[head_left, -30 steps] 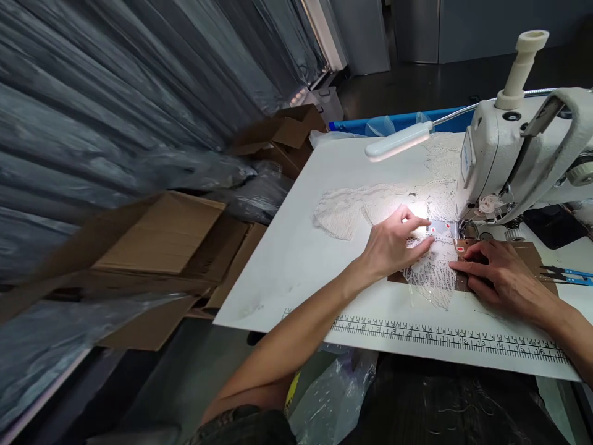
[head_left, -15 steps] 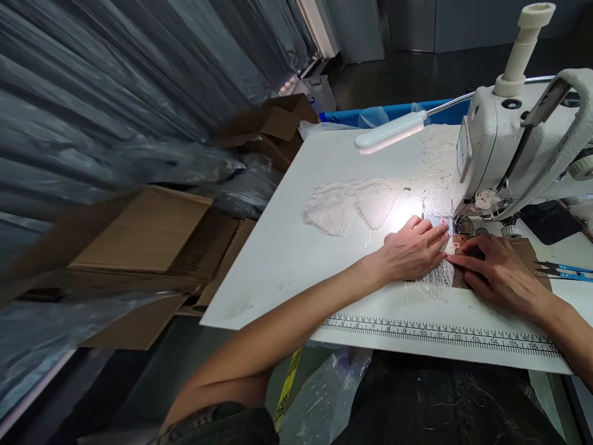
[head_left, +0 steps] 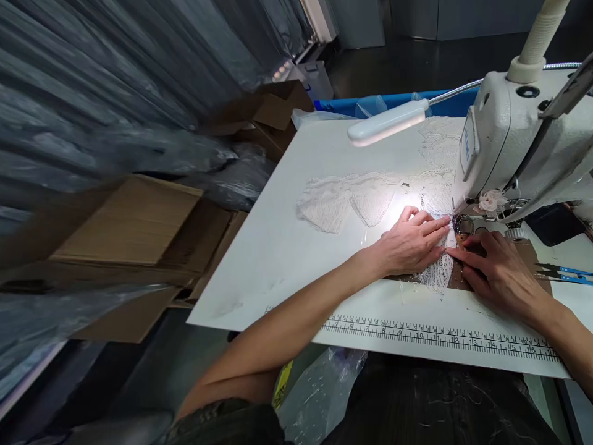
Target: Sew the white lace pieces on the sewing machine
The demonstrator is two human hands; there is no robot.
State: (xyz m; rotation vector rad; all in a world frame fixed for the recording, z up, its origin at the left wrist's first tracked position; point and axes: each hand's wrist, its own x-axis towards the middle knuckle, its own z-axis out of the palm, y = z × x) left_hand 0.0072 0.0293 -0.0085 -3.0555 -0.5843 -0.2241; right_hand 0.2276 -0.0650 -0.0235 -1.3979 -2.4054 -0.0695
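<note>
My left hand [head_left: 412, 242] lies flat over white lace fabric [head_left: 438, 272] just left of the sewing machine's presser foot [head_left: 456, 221]. Its fingers are stretched out and press the lace down. From the right, my right hand [head_left: 495, 269] grips the lace edge at its fingertips, the other fingers curled. How much lace is between those fingers is hidden. Under the lace and both hands is a brown sheet [head_left: 523, 253]. The white sewing machine [head_left: 491, 130] stands over the work, with the lace running beneath its foot.
Scalloped lace [head_left: 347, 198] spreads across the white table [head_left: 278, 266]. A lamp [head_left: 389, 122] shines on it. Blue-handled thread snips [head_left: 567, 274] and a black flat object [head_left: 555, 224] lie at right. A printed ruler [head_left: 435, 334] runs along the front edge. Cardboard boxes [head_left: 130, 216] stand at left.
The small red-marked pieces seen by the foot are no longer visible. The lace under my hands has shifted slightly toward the machine. The camera view has moved a little; both hands keep nearly the same pose.
</note>
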